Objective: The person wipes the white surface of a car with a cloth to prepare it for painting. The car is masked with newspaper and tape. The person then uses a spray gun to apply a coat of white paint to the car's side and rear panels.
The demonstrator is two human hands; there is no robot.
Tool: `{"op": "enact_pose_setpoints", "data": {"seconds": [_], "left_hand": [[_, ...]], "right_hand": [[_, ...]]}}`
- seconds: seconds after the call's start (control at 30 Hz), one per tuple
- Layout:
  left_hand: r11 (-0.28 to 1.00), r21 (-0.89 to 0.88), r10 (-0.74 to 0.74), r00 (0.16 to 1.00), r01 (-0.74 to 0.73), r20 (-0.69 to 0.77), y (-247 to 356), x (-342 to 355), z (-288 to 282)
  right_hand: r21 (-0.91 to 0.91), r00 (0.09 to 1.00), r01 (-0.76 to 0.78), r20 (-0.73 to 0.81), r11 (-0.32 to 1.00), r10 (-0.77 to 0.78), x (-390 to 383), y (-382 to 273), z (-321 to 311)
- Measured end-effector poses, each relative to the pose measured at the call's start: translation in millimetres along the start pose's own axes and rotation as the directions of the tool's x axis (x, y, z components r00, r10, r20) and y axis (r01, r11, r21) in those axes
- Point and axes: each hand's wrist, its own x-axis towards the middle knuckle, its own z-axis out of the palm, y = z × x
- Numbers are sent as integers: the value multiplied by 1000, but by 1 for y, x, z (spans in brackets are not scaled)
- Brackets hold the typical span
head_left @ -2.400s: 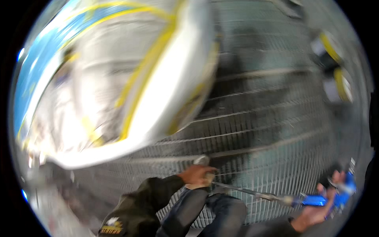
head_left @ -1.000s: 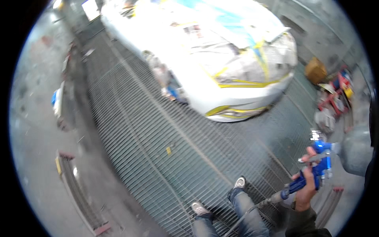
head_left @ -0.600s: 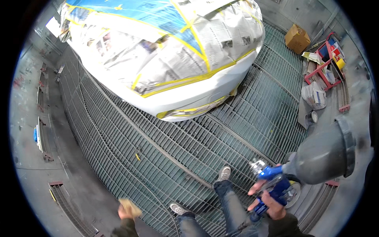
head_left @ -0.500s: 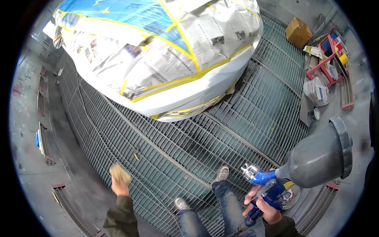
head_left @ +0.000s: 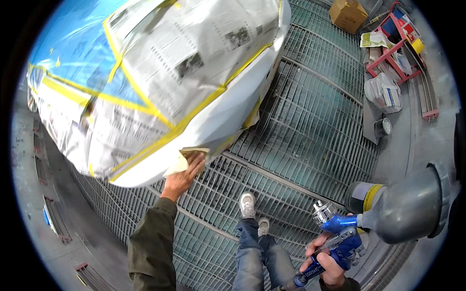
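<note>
the left hand (head_left: 183, 178), held well apart from the smooth white car bumper (head_left: 213, 119) a moment ago, has been brought up to it, so the folded pale yellow cloth (head_left: 175, 167) now appears to be laid on the panel. the cloth is held beneath loosely bent, nearly flat fingers. by the right hand (head_left: 332, 266), curled around the grip, a blue metal spray gun (head_left: 345, 246) with a dark grey cup (head_left: 407, 208) is held clear of the bumper. print on the taped newspaper sheets (head_left: 199, 53) cannot be made out.
</note>
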Motion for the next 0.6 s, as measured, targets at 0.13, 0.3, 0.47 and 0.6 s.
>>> {"op": "enact_pose_setpoints", "data": {"seconds": [0.13, 0.3, 0.47, 0.6], "left_hand": [[999, -13, 29, 997, -29, -65, -15, 88, -27], [820, 494, 307, 951, -289, 47, -6, 223, -84], [986, -15, 160, 976, -164, -145, -16, 342, -90], [986, 113, 132, 984, -119, -118, -15, 409, -99]], "right_hand": [[80, 999, -12, -33, 997, 14, 41, -16, -7], [96, 995, 4, -96, 995, 5, 86, -35, -18], [161, 996, -80, 39, 984, 75, 132, -55, -59], [162, 982, -148, -94, 975, 165, 164, -76, -78]]}}
